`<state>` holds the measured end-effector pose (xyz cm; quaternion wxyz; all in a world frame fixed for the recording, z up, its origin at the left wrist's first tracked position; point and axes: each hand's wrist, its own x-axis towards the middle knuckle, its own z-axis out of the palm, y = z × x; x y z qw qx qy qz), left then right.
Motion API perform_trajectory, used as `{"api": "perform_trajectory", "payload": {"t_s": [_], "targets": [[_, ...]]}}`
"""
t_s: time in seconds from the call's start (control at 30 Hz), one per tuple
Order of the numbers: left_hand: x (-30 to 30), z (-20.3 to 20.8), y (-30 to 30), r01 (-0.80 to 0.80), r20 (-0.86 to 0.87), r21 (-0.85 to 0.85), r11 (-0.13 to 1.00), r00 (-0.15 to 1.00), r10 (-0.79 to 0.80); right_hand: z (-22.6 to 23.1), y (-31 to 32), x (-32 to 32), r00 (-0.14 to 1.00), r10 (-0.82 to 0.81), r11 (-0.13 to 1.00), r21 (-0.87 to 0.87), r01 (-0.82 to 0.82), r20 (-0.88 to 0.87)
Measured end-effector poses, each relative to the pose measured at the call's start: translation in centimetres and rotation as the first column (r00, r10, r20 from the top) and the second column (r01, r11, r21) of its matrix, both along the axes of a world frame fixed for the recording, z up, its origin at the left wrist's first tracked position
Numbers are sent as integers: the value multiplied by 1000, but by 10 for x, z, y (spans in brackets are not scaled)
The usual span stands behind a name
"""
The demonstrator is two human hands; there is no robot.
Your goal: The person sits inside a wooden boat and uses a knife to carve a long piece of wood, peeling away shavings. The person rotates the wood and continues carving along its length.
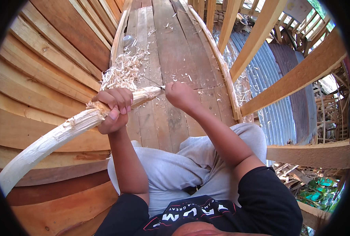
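Note:
A long pale wooden pole (pixel 51 138), stripped of bark, slants across from the lower left to the middle. My left hand (pixel 114 108) is wrapped around it near its far end, where the surface is rough and splintered. At that tip, my right hand (pixel 179 95) is closed on a knife (pixel 151 81); its thin dark blade points left over the wood, and the handle is hidden in my fist. Curled wood shavings (pixel 124 70) lie heaped on the floorboards just beyond my left hand.
A plank wall (pixel 45 90) rises on the left. The board floor (pixel 175 47) has scattered chips and a small round clear object (pixel 128 40). On the right stand slanting wooden posts (pixel 295 74) above corrugated metal sheets (pixel 275 102). My crossed legs (pixel 163 165) are below my hands.

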<state>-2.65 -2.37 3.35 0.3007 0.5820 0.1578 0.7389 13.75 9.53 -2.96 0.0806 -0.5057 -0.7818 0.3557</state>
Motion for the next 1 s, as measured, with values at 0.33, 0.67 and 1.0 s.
{"api": "perform_trajectory", "payload": {"t_s": [0.33, 0.67, 1.0], "targets": [[-30, -22, -11, -90, 187, -32, 995, 978, 94, -53, 15, -11, 985, -134, 991, -7, 134, -106], [-31, -12, -6, -469, 360, -454, 758, 681, 638, -63, 5, -10, 992, 56, 984, 173, -36, -112], [-70, 7, -70, -551, -360, -774, 312, 788, 500, -79, 6, -19, 988, 89, 973, 222, -59, -128]]}}
